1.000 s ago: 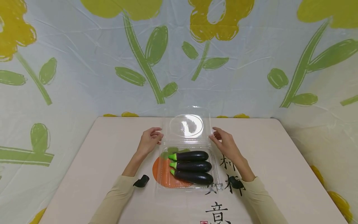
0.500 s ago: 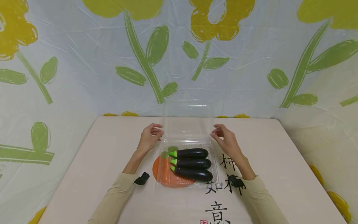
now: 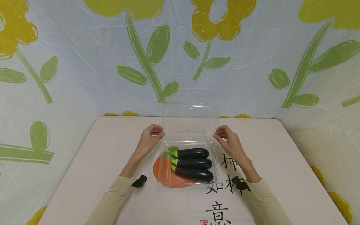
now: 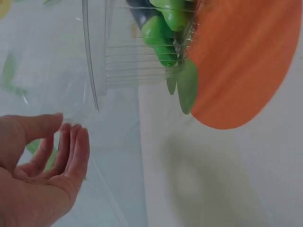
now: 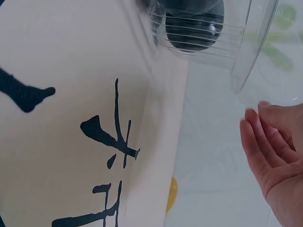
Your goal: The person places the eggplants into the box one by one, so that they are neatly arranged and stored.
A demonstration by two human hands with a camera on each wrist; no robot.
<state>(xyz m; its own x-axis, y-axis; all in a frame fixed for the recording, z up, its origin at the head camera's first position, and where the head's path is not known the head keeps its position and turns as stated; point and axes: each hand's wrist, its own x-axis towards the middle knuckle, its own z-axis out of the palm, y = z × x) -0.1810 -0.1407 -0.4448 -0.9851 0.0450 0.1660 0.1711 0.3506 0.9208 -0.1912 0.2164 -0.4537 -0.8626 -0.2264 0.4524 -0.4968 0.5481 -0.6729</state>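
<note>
Three dark eggplants (image 3: 194,163) with green stems lie side by side in the clear plastic clamshell container (image 3: 161,175). Its transparent lid (image 3: 191,120) stands raised at the back hinge. My left hand (image 3: 150,139) pinches the lid's left edge, thumb and fingertips close together; in the left wrist view a clear rim runs down to the fingertips. On the other side my right hand (image 3: 228,139) has thumb and fingertips at the lid's right edge, also in a pinch. The exact contact is hard to see through the clear plastic.
The pale table mat (image 3: 112,150) bears an orange persimmon print (image 3: 168,178) under the container and black characters (image 3: 217,211) to its right. A floral cloth (image 3: 104,62) hangs behind and beside the table. Dark wrist devices (image 3: 139,181) sit at both sleeves.
The lid has tipped further back since a second ago, and its bright oval glare is gone. Both hands moved slightly up with it; the right hand shifted a little rightward. The eggplants stayed in the container.
</note>
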